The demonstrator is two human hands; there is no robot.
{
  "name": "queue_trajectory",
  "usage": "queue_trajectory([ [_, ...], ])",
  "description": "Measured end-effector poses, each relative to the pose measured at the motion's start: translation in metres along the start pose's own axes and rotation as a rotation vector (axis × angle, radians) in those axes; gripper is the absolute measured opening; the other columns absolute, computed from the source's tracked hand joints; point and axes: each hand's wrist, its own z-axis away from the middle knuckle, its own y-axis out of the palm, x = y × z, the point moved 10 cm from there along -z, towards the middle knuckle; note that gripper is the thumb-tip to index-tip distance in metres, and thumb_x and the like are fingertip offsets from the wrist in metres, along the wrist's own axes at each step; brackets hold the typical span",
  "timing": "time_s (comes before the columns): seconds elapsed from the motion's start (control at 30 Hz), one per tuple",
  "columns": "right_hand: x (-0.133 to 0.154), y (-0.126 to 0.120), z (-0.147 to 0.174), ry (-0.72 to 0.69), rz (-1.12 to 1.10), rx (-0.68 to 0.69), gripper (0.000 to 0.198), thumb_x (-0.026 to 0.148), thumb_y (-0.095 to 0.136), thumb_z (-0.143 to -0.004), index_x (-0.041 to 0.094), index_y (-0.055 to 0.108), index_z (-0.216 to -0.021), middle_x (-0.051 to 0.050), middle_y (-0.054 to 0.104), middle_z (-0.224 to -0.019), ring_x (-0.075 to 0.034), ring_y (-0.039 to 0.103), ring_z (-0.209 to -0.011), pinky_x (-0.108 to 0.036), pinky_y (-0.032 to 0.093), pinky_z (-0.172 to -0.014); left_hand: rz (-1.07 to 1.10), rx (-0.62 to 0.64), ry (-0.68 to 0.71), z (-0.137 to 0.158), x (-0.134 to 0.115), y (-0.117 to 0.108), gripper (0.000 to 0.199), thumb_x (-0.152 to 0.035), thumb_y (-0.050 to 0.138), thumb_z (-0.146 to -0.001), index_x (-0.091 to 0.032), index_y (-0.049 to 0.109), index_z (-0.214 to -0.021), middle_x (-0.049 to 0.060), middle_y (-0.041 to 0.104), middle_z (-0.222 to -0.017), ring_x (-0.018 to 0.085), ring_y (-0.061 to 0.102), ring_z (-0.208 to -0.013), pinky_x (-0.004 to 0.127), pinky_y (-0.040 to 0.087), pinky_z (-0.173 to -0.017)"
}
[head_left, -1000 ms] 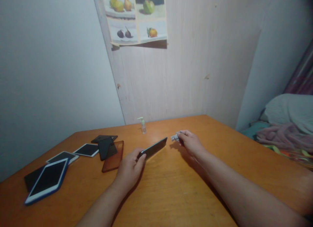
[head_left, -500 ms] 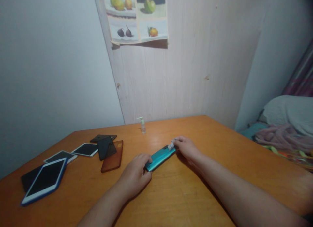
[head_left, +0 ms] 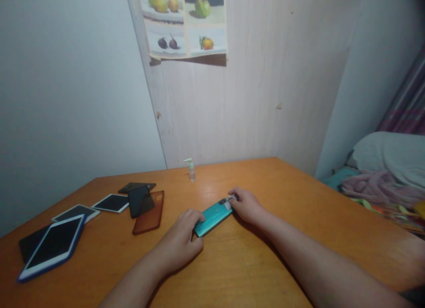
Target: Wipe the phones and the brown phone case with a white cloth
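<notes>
A teal, glossy smartphone (head_left: 215, 217) is slanted over the table, its back and dark camera block facing up. My left hand (head_left: 182, 233) grips its near-left end, thumb below and fingers along the top edge. At the far-right end, my right hand (head_left: 247, 207) pinches a small crumpled greyish-white wipe (head_left: 228, 205) against the phone's back beside the camera block. Most of the wipe is hidden under the fingers, so I cannot tell whether it is cloth or tissue.
On the wooden table (head_left: 259, 263), a small clear pump bottle (head_left: 191, 171) stands towards the back. To the left lie a brown phone case (head_left: 151, 221), dark phones or cases (head_left: 139, 201), white tablets (head_left: 112, 202) and a blue-edged tablet (head_left: 55, 246). Bedding (head_left: 392, 157) is at the right.
My right hand and the wipe have shifted slightly down across the camera end of the phone. The phone's back now faces me more. My left hand keeps its grip.
</notes>
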Motion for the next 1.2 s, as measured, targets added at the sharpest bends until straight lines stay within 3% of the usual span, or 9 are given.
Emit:
queue_trajectory([
  [0.1, 0.0, -0.001, 0.0, 0.003, 0.051, 0.006, 0.026, 0.021, 0.062, -0.081, 0.02, 0.069, -0.106, -0.008, 0.072, -0.094, -0.022, 0.062, -0.085, -0.03, 0.04, -0.073, 0.01, 0.004, -0.003, 0.0, 0.002, 0.001, 0.038, -0.008, 0.053, -0.07, -0.022, 0.055, -0.104, 0.005, 0.055, -0.102, 0.022, 0.052, -0.098, 0.033, 0.043, -0.087],
  [0.33, 0.021, -0.008, 0.002, -0.095, 0.171, -0.001, 0.01, 0.018, 0.057, -0.084, 0.019, 0.067, -0.084, -0.005, 0.067, -0.085, -0.018, 0.059, -0.081, -0.027, 0.038, -0.069, 0.013, 0.001, -0.006, 0.002, 0.005, 0.003, 0.041, -0.007, 0.053, -0.069, -0.023, 0.053, -0.107, 0.004, 0.054, -0.105, 0.022, 0.052, -0.099, 0.034, 0.044, -0.089],
  [0.57, 0.032, -0.006, 0.01, -0.214, 0.239, -0.017, 0.005, 0.02, 0.058, -0.086, 0.02, 0.062, -0.089, -0.004, 0.063, -0.09, -0.018, 0.057, -0.084, -0.027, 0.039, -0.072, -0.013, -0.004, -0.058, 0.0, 0.009, 0.0, 0.041, -0.018, 0.062, -0.072, -0.023, 0.053, -0.112, 0.005, 0.056, -0.11, 0.024, 0.054, -0.105, 0.036, 0.045, -0.092],
  [0.67, 0.036, -0.001, 0.013, -0.237, 0.321, 0.038, 0.007, 0.023, 0.056, -0.09, 0.02, 0.062, -0.089, -0.005, 0.063, -0.09, -0.018, 0.057, -0.083, -0.027, 0.039, -0.072, -0.049, -0.03, -0.095, -0.001, 0.015, -0.006, 0.043, -0.029, 0.068, -0.072, -0.023, 0.054, -0.112, 0.007, 0.058, -0.112, 0.026, 0.054, -0.107, 0.038, 0.045, -0.093],
  [0.83, 0.059, 0.013, 0.035, -0.29, 0.485, 0.234, 0.027, 0.032, 0.046, -0.098, 0.02, 0.068, -0.09, -0.008, 0.07, -0.094, -0.021, 0.063, -0.088, -0.031, 0.043, -0.079, -0.083, -0.051, -0.191, -0.002, 0.027, -0.013, 0.047, -0.035, 0.073, -0.068, -0.02, 0.056, -0.109, 0.008, 0.061, -0.109, 0.028, 0.057, -0.103, 0.038, 0.046, -0.088],
  [0.93, 0.075, 0.025, 0.057, -0.386, 0.514, 0.396, 0.035, 0.039, 0.041, -0.101, 0.022, 0.071, -0.105, -0.01, 0.069, -0.119, -0.025, 0.061, -0.113, -0.038, 0.042, -0.096, -0.087, -0.043, -0.217, -0.001, 0.031, -0.013, 0.047, -0.036, 0.073, -0.066, -0.021, 0.057, -0.107, 0.007, 0.061, -0.107, 0.028, 0.058, -0.101, 0.037, 0.047, -0.085],
  [1.03, 0.069, 0.028, 0.063, -0.368, 0.532, 0.482, 0.047, 0.047, 0.035, -0.102, 0.023, 0.061, -0.132, -0.011, 0.053, -0.146, -0.031, 0.042, -0.139, -0.052, 0.033, -0.11, -0.094, -0.041, -0.208, -0.001, 0.033, -0.011, 0.049, -0.04, 0.074, -0.065, -0.022, 0.056, -0.108, 0.006, 0.061, -0.107, 0.028, 0.057, -0.1, 0.036, 0.047, -0.083],
  [1.1, 0.055, 0.026, 0.058, -0.285, 0.56, 0.487, 0.053, 0.049, 0.03, -0.102, 0.022, 0.052, -0.142, -0.011, 0.044, -0.153, -0.032, 0.032, -0.145, -0.06, 0.024, -0.114, -0.102, -0.038, -0.204, -0.001, 0.034, -0.011, 0.049, -0.043, 0.074, -0.065, -0.023, 0.057, -0.107, 0.006, 0.062, -0.106, 0.027, 0.057, -0.099, 0.036, 0.047, -0.083],
  [1.2, 0.048, 0.028, 0.056, -0.236, 0.594, 0.487, 0.06, 0.049, 0.028, -0.102, 0.015, 0.044, -0.149, -0.015, 0.038, -0.156, -0.033, 0.026, -0.148, -0.06, 0.017, -0.118, -0.111, -0.034, -0.21, 0.0, 0.035, -0.01, 0.048, -0.045, 0.074, -0.065, -0.024, 0.057, -0.105, 0.005, 0.062, -0.104, 0.027, 0.058, -0.096, 0.035, 0.046, -0.081],
])
